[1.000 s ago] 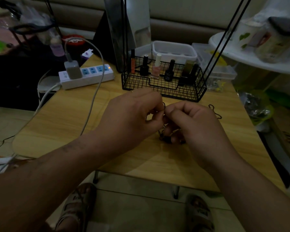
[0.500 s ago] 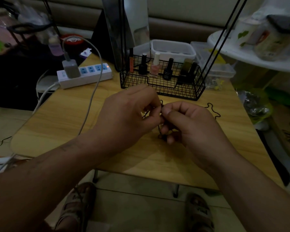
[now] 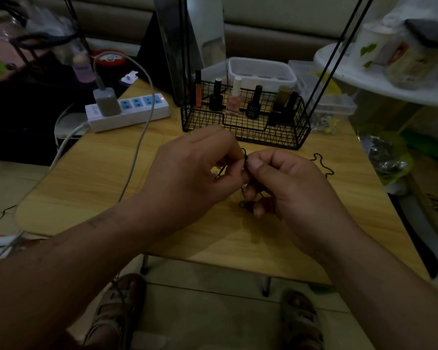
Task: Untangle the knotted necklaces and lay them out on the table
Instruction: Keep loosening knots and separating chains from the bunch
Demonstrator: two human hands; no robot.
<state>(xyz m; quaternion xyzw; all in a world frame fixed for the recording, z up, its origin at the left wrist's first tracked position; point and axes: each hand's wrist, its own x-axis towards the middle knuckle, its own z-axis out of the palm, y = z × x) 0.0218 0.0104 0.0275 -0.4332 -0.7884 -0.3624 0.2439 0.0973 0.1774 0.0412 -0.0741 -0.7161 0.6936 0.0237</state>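
Although a second has gone by, you're pretty much where you were: both hands are still bunched together above the middle of the table [image 3: 86,178], just on the near side of the wire basket [image 3: 245,132]. Your left hand [image 3: 192,173] has its fingers curled in and pinches the black necklace cord [image 3: 245,157] at the fingertips. Your right hand [image 3: 288,183] pinches the same bit from the other side, thumb pressed onto it, so the two grips are basically touching. That pinch point has crept a touch farther from you than a second ago, nothing more.

Under your right hand a short stretch of cord drops down with a small bead [image 3: 242,204] showing low; can't tell if it's resting on the wood. A second back more dark beads showed there, and now your curled fingers cover most of that.

The loose tail [image 3: 323,165] of the cord lies squiggled on the table to the right of your right hand, same spot as before. Far left, the power strip [image 3: 137,112], charger [image 3: 106,102] and cable [image 3: 142,137] haven't budged. The nail polish bottles [image 3: 254,103] stand upright in the basket.
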